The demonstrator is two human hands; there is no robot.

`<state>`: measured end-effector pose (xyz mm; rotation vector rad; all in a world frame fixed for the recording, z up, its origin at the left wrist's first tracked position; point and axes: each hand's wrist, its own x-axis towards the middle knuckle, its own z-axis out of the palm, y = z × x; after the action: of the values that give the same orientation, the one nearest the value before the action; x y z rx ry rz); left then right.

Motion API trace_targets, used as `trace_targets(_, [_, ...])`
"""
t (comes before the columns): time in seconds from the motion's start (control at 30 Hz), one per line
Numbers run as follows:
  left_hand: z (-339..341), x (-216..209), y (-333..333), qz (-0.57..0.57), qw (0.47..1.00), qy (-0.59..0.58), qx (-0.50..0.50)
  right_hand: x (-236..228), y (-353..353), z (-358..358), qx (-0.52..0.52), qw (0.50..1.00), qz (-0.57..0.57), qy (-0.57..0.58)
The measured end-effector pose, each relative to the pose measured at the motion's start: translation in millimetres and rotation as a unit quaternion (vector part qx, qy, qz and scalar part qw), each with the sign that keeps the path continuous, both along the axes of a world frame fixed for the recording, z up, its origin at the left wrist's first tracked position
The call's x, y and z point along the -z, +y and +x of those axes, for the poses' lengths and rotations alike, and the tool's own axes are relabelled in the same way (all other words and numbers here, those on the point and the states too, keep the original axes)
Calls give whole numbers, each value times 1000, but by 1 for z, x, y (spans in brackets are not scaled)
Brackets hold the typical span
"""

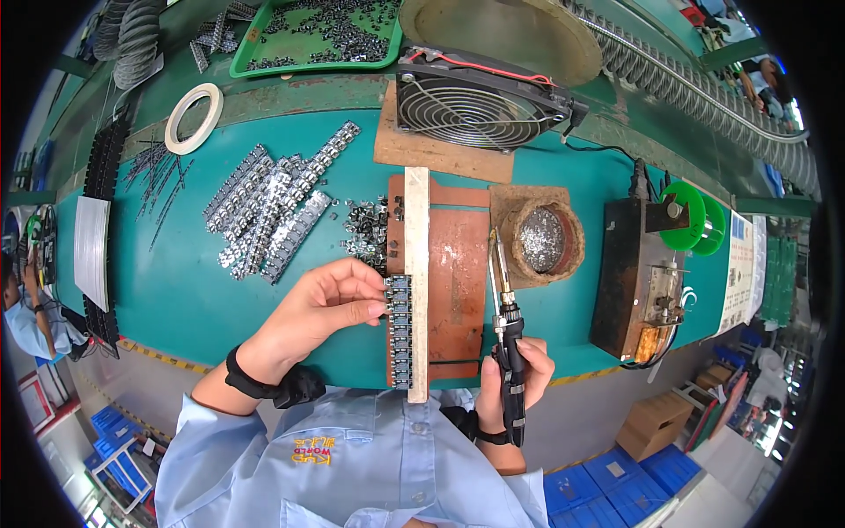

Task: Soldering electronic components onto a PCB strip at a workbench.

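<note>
My left hand (339,299) is closed in a pinch at the left edge of a row of small dark components (400,339); what its fingertips hold, if anything, is too small to make out. The row lies along a pale straight bar (417,264) on a reddish-brown board (456,299). My right hand (531,374) grips a black soldering iron (509,352) upright, its thin metal tip pointing away from me. Right of that tip is a round pot (541,242) with silvery contents. Loose small black parts (365,231) are heaped left of the board.
Silvery component strips (273,207), thin dark sticks (158,180) and a tape roll (194,119) lie left on the green mat. A fan (480,106) stands behind the board. To the right are a dark metal box (620,273) and a green spool (691,218). A green tray (321,40) holds small parts.
</note>
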<state>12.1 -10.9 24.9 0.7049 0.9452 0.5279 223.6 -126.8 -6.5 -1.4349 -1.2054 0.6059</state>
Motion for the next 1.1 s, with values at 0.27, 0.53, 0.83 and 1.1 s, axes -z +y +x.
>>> trace_targets(0.27, [-12,5,2,-23,999,-22,13,-6,-12,1,-35,999,17,35])
trace_targets(0.53, [-20,7,7,-24,999,-26,18,-38,-6,-2,-170,981,48,-84])
trace_targets(0.83, [-21,11,2,-10,999,-42,5,-41,0,-7,-212,971,8,-105])
trace_targets(1.1, [-23,11,2,-1,999,-45,4,-44,-1,-9,-214,972,2,-95])
